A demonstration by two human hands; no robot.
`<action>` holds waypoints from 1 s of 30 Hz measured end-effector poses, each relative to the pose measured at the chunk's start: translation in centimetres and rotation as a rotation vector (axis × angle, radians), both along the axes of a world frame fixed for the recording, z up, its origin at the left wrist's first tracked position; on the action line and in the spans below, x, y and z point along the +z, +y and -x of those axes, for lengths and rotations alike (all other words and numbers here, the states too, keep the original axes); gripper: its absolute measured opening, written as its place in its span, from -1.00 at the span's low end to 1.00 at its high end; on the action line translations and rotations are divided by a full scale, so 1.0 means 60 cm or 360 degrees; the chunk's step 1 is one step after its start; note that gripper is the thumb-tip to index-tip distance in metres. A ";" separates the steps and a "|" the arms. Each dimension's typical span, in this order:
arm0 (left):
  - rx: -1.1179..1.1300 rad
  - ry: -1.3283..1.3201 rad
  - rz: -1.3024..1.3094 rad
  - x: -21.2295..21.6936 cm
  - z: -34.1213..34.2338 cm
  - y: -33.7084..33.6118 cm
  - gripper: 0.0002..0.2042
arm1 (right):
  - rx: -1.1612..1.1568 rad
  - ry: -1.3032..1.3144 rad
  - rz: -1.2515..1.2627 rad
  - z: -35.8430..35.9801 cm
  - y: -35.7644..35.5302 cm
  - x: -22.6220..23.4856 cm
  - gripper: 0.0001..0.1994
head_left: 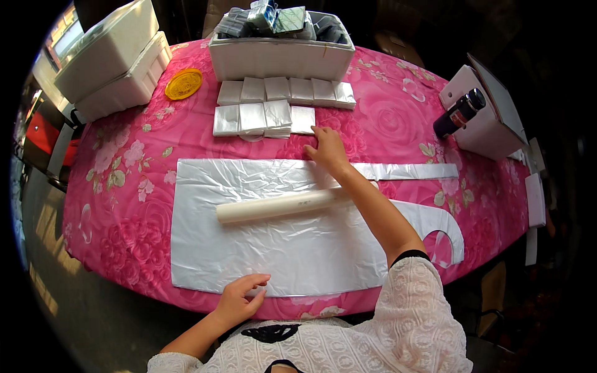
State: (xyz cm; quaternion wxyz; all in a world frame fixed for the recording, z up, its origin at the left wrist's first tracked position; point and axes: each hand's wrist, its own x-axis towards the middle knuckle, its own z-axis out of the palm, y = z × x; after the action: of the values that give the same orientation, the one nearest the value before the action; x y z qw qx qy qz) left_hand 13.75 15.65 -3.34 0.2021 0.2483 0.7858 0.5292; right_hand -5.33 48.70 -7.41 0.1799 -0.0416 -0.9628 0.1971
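Observation:
A shiny silvery-white plastic apron (261, 248) lies spread flat, with its curved cut-out and a long strap (410, 171) toward the right. Across it rests a white tube (273, 208), its right end passing behind my right forearm. My right hand (329, 150) reaches past the apron's far edge, fingers apart, the fingertips at the near right corner of a small folded plastic packet (303, 119). Similar folded packets (252, 117) stand in two rows beyond. By the apron's near edge, my left hand (241, 298) is open, thumb and fingers apart, holding nothing.
Behind the packets stands a white foam box (280, 59) filled with wrapped packs. Two stacked foam boxes (118, 81) and a yellow plate (184, 84) are at the far left. At the right, a dark bottle (459, 114) leans by a white box (482, 133). Pink floral cloth (112, 205) covers the table.

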 end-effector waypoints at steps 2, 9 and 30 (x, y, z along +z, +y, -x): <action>-0.0019 0.0038 -0.0028 -0.002 -0.010 -0.003 -0.67 | 0.0190 -0.0093 0.0183 -0.051 -0.003 0.015 -0.58; -0.0188 0.0145 -0.0022 0.003 -0.049 0.013 -0.69 | 0.0482 -0.0350 0.0117 -0.234 0.031 0.058 -0.62; -0.0520 0.0856 0.0275 -0.037 -0.024 0.201 -0.41 | 0.0006 -0.0031 0.0351 -0.509 -0.081 0.022 -0.57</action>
State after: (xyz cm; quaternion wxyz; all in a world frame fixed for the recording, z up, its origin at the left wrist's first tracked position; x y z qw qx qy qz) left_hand 15.19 27.74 -5.54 0.0898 0.4838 0.8029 0.3365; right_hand 25.21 43.87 -6.11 0.1646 -0.0612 -0.9370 0.3018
